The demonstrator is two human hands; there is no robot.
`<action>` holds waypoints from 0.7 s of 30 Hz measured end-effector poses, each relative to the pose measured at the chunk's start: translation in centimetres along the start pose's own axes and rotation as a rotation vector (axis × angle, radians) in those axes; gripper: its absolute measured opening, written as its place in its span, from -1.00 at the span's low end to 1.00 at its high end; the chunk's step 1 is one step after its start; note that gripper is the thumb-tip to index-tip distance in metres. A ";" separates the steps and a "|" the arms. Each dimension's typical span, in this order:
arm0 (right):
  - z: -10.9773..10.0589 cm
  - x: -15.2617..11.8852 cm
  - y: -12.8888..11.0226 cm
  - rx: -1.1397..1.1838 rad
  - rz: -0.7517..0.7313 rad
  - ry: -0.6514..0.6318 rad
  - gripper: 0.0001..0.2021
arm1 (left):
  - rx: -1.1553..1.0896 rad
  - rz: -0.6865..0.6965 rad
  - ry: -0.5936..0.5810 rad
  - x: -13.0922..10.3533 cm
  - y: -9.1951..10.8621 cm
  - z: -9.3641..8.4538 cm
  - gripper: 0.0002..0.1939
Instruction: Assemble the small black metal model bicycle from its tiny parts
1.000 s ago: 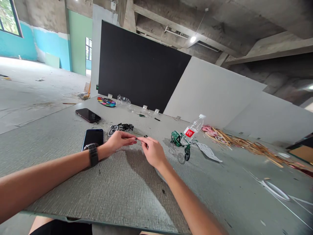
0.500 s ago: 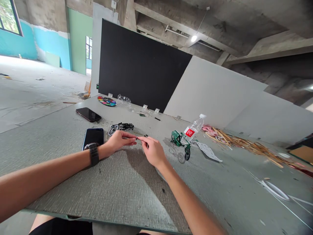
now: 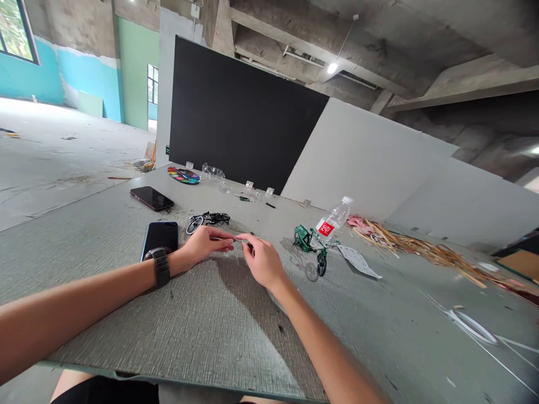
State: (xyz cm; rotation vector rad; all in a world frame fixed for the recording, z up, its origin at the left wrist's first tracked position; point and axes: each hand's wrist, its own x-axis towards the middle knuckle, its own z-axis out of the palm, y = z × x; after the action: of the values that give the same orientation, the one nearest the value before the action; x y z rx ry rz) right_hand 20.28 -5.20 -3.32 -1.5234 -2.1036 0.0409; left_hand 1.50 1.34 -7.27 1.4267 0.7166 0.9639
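Over the middle of the grey table (image 3: 185, 320), my left hand (image 3: 205, 243) pinches a tiny dark part (image 3: 234, 240) between thumb and fingers. My right hand (image 3: 263, 259) meets it from the other side, its thumb and forefinger closed at the same spot. The part is too small to name. Just behind my left hand lies a black model bicycle (image 3: 208, 220) with a pale-rimmed wheel. A green model bicycle (image 3: 309, 244) stands to the right of my right hand, its front wheel toward me.
Two phones, one dark (image 3: 152, 198) and one bluish (image 3: 161, 238), lie at left. A plastic bottle (image 3: 334, 219) and a printed sheet (image 3: 359, 262) are beyond the green bicycle. A paint palette (image 3: 183, 175) sits far back; wood strips (image 3: 404, 241) are heaped at right.
My right fingers have shifted slightly around the small part, and a bit more of it shows between the hands. The bicycles stay in place on the table.
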 end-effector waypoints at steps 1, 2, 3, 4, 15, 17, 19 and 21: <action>0.0 0.0 0.0 0.006 -0.008 0.002 -0.71 | -0.002 0.000 -0.002 0.0 0.0 0.0 -0.68; 0.0 0.0 0.1 0.012 -0.015 0.002 -0.70 | -0.005 -0.003 0.001 0.0 0.0 0.0 -0.68; 0.1 0.0 0.2 0.016 -0.019 0.003 -0.69 | -0.008 -0.006 0.004 -0.1 0.1 0.1 -0.68; 0.1 0.0 0.2 0.018 -0.020 0.001 -0.69 | -0.013 -0.009 0.006 -0.1 0.2 0.1 -0.68; 0.2 0.0 0.5 0.001 -0.011 0.012 -0.67 | -0.005 -0.025 0.013 -0.3 0.7 0.2 -0.67; 0.1 0.0 0.5 0.006 -0.012 0.014 -0.67 | -0.007 -0.023 0.014 -0.3 0.7 0.2 -0.67; 0.1 0.0 0.4 0.002 -0.013 0.015 -0.67 | -0.011 -0.021 0.018 -0.4 0.7 0.2 -0.66; 0.2 0.0 0.4 -0.007 -0.018 0.016 -0.68 | -0.012 -0.017 0.022 -0.4 0.8 0.3 -0.67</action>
State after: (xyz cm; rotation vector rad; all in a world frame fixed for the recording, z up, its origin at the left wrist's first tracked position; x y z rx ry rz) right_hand 20.56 -4.99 -3.61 -1.5043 -2.1062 0.0148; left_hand 1.48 0.81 -6.56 1.3992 0.7364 0.9705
